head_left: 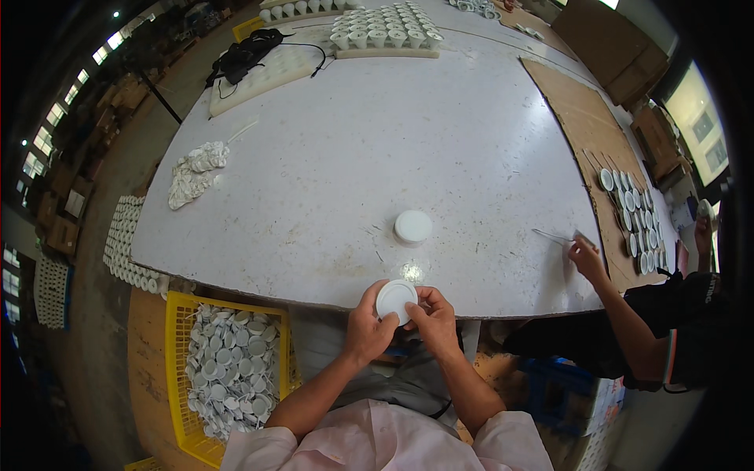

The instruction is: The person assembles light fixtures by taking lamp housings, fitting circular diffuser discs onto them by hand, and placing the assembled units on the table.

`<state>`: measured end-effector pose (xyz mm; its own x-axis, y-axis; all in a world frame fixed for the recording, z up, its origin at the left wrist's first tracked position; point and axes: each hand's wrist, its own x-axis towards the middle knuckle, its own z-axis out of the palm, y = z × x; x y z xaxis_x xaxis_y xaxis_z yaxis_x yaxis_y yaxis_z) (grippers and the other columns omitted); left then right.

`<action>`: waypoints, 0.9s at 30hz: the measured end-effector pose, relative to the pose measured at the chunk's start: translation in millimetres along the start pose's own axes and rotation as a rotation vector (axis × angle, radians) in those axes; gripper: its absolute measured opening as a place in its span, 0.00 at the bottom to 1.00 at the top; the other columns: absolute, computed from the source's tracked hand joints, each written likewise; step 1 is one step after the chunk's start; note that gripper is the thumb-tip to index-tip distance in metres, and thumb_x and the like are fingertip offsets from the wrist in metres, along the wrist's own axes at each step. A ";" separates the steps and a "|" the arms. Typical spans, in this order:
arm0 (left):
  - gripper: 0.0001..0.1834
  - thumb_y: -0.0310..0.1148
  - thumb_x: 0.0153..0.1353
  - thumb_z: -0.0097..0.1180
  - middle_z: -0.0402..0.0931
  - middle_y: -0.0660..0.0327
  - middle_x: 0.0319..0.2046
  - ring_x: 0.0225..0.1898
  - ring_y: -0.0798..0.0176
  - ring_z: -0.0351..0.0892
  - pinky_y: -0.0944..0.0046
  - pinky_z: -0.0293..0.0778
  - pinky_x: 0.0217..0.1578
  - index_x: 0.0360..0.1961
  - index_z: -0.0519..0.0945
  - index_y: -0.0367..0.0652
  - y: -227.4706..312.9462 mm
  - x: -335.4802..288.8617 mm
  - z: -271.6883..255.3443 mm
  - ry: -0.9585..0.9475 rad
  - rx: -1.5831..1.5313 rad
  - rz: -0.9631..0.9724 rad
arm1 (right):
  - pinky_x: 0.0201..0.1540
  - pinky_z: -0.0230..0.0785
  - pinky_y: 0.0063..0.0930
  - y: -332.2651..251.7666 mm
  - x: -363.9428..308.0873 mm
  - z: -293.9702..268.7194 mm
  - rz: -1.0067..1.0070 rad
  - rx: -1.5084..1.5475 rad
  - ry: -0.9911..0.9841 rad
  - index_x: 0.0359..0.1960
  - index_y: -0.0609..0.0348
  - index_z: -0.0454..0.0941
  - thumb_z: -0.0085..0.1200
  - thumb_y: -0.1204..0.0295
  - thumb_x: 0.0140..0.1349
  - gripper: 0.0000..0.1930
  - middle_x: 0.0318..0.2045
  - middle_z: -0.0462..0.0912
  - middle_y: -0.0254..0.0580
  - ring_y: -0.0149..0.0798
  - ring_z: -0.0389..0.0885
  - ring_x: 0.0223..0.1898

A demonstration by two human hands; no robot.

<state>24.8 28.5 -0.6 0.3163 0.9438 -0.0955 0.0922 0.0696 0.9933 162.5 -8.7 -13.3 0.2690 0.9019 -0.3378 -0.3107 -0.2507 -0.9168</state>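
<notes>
At the near edge of the table, both my hands are closed on a white round disc (397,300) with a raised ring near its rim. My left hand (369,323) grips its left side, thumb on the face. My right hand (433,320) holds the lower right side, its thumb also pressing on the face. The fingers behind the disc are hidden. Just beyond my hands, a second white round piece (413,226), thicker and drum-shaped, rests on the table (314,180).
A yellow basket (177,377) of small white round parts with wires stands at my left. A crumpled white cloth (196,171) lies left on the table. White cups (385,35) fill a board at the back. A co-worker's hand (585,257) is at right, near parts on cardboard (565,102).
</notes>
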 end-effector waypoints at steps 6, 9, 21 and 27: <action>0.27 0.23 0.51 0.47 0.76 0.48 0.45 0.47 0.58 0.76 0.63 0.71 0.48 0.56 0.67 0.31 -2.3 2.7 -3.2 0.006 0.044 0.004 | 0.27 0.73 0.16 2.8 -0.9 3.6 -0.027 -0.047 0.004 0.47 0.66 0.71 0.56 0.76 0.59 0.15 0.30 0.78 0.35 0.22 0.75 0.28; 0.28 0.23 0.49 0.45 0.76 0.49 0.45 0.47 0.58 0.76 0.63 0.71 0.49 0.56 0.67 0.31 -9.6 5.1 -4.3 0.004 0.029 -0.003 | 0.27 0.73 0.16 4.9 -1.3 3.4 -0.028 -0.064 0.008 0.47 0.66 0.71 0.56 0.75 0.59 0.15 0.27 0.76 0.33 0.21 0.74 0.26; 0.27 0.23 0.50 0.49 0.75 0.51 0.46 0.47 0.62 0.75 0.65 0.71 0.49 0.55 0.67 0.30 -8.1 7.5 -6.6 -0.009 -0.059 -0.009 | 0.27 0.75 0.16 8.3 -0.2 1.9 -0.046 -0.014 -0.007 0.48 0.67 0.71 0.58 0.74 0.60 0.17 0.33 0.80 0.37 0.25 0.77 0.32; 0.24 0.26 0.56 0.54 0.74 0.53 0.47 0.48 0.64 0.74 0.65 0.71 0.50 0.54 0.67 0.29 -10.3 12.3 -4.6 0.082 -0.191 -0.051 | 0.26 0.74 0.17 15.5 1.7 -9.1 0.027 0.098 -0.010 0.47 0.66 0.71 0.57 0.74 0.61 0.15 0.32 0.80 0.39 0.26 0.78 0.27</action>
<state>23.4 40.8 -11.7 0.2377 0.9599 -0.1485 -0.0765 0.1709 0.9823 166.4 -14.4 -30.1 0.2500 0.8989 -0.3597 -0.4059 -0.2400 -0.8819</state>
